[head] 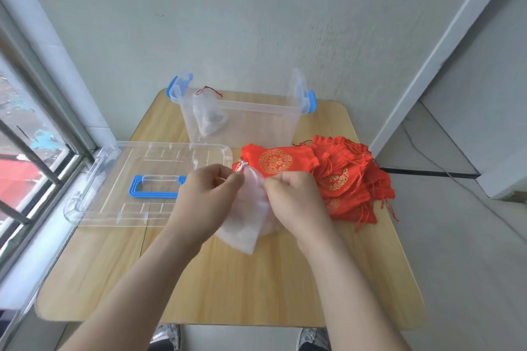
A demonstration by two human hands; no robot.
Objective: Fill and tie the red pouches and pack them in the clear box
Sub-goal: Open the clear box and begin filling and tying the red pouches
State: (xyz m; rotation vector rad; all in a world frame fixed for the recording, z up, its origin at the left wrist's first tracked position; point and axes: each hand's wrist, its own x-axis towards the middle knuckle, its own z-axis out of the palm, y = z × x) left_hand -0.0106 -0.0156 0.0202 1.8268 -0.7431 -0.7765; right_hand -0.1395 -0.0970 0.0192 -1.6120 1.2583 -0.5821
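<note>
A sheer white pouch point(245, 225) hangs over the middle of the wooden table point(228, 279). My left hand point(211, 188) pinches its top on the left and my right hand point(293, 196) pinches it on the right. Behind my hands lies a flat red pouch point(273, 161) with a gold round print, at the edge of a pile of red pouches point(350, 179). The clear box point(256, 111) with blue latches stands open at the back. Inside it, at the left, sits one filled sheer pouch point(208, 117) with a red string.
The box's clear lid point(114, 179) with a blue handle lies flat at the table's left, partly past the edge and next to a window with bars point(28, 151). A wall rises behind the table. A cable runs on the floor at right.
</note>
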